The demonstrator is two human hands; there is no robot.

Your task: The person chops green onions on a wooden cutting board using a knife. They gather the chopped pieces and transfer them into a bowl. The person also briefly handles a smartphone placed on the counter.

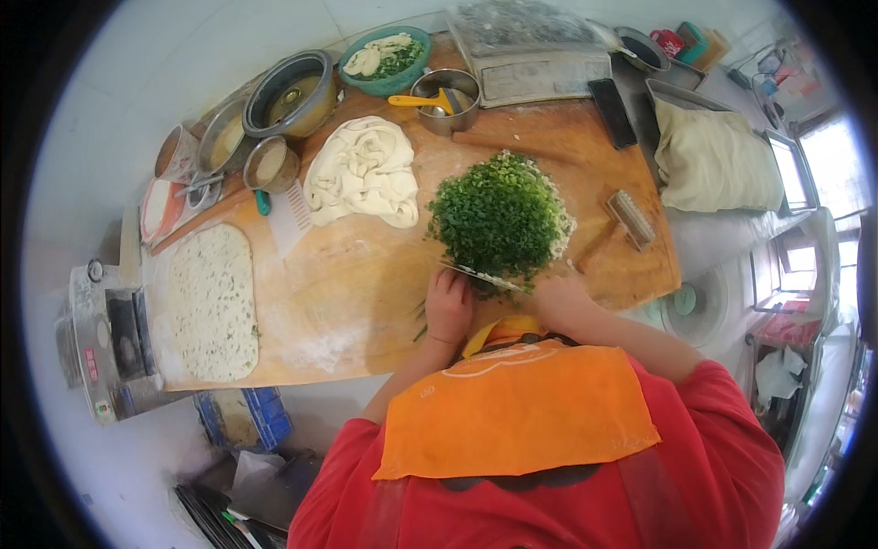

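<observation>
A large heap of chopped green onions [501,213] lies on the wooden table [329,295], with a knife blade [487,277] along its near edge. My right hand [564,296] is closed at the blade's right end; the handle is hidden in it. At the blade's left end is my left hand [449,305], its fingers curled against green onion stalks [420,331], mostly hidden. Behind and left of the heap sits a folded mass of pale dough [363,171]. A flat dough sheet flecked with green [214,302] lies at the table's left end.
At the back stand a steel pot with a yellow-handled brush [447,120], a green bowl [387,86], a large grey bowl [315,113] and a scale-like metal box [545,79]. A rolling pin [514,145], a phone [612,113] and a spiked dough roller [631,219] lie to the right.
</observation>
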